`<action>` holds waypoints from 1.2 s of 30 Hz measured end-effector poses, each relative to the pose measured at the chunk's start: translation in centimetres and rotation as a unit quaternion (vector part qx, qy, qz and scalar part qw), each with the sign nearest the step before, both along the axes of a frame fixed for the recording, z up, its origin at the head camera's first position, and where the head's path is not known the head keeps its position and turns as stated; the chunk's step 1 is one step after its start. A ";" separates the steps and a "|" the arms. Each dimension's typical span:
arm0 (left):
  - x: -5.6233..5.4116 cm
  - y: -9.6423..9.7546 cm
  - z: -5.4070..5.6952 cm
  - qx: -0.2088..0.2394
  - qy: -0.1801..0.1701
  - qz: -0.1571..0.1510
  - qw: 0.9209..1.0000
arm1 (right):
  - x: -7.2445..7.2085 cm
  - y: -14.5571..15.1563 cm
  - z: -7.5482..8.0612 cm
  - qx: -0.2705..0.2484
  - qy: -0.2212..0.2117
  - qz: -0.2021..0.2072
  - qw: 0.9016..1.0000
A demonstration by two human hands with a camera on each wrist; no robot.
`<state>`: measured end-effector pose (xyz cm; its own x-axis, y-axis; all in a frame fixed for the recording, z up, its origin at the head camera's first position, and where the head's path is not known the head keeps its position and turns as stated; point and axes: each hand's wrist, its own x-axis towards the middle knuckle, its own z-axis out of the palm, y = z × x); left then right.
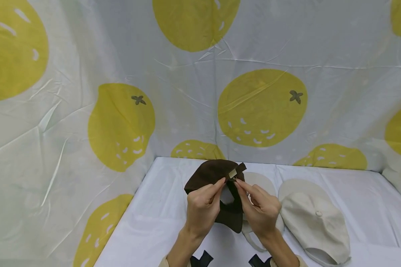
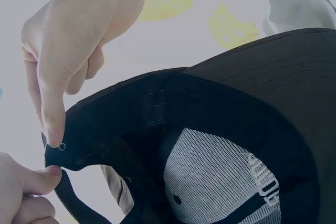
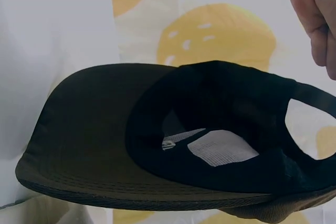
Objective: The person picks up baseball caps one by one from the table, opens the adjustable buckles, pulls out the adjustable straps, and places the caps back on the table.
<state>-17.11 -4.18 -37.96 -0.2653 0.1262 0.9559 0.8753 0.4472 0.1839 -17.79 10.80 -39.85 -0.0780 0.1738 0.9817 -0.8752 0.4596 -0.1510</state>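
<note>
A dark brown baseball cap [image 1: 208, 172] is held up off the white table by both hands. My left hand [image 1: 204, 202] pinches the edge of its back opening between thumb and fingertip. Close beside it, my right hand [image 1: 262, 205] pinches the cap's back strap [image 2: 76, 203] near a small pale label [image 1: 232, 173]. The strap's loose end [image 1: 242, 167] sticks up past the fingers. In the left wrist view the cap's inside shows white mesh lining [image 2: 210, 166] and a dark sweatband. The brim [image 3: 94, 135] spreads to the left in the right wrist view.
A beige cap [image 1: 315, 222] lies to the right on the white table [image 1: 153, 207]. Another pale cap [image 1: 258, 180] lies behind my right hand, partly hidden. A lemon-patterned cloth [image 1: 187, 100] hangs at the back and left.
</note>
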 end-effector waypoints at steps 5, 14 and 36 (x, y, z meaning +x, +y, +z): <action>0.1 0.0 -0.1 -0.006 -0.025 0.001 1.000 | 0.0 0.0 0.2 -0.019 -0.003 -0.006 1.000; -0.2 -0.5 0.2 -0.014 -0.006 0.006 1.000 | -0.2 0.6 0.4 -0.056 -0.013 0.013 0.998; -0.6 -6.1 2.0 0.031 -0.215 -0.139 0.966 | -1.0 2.2 -0.1 -0.107 -0.079 0.018 0.991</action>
